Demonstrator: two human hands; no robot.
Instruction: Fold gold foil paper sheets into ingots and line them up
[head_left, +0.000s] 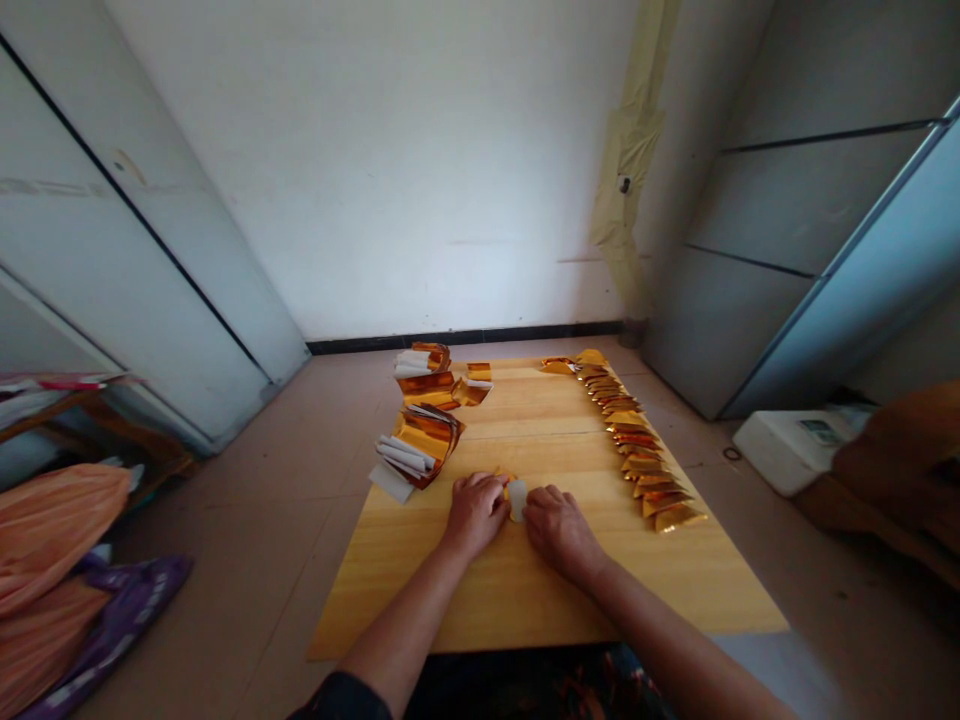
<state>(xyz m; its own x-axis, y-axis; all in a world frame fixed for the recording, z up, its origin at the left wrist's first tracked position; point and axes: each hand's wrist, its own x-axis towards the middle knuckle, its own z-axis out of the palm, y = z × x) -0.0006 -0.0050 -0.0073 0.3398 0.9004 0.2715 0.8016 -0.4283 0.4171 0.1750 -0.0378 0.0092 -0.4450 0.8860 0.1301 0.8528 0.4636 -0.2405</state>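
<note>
Midway across the wooden table, a small sheet of gold foil paper (518, 498) lies between my hands, its pale side partly turned up and a gold edge showing on the left. My left hand (478, 508) has its fingers curled onto the sheet's left part. At the opposite edge, the bent fingers of my right hand (556, 522) pinch the paper. Both hands cover some of it. Beyond my left hand sits a loose stack of gold foil sheets (424, 445) with pale backs. A row of folded gold paper pieces (636, 440) runs along the table's right side.
More gold sheets (426, 385) lie at the table's far left. The wooden table (525, 600) stands before a white wall (450, 180). On the right are a grey refrigerator (757, 260) and a white box (780, 450); orange bags (60, 540) lie at left.
</note>
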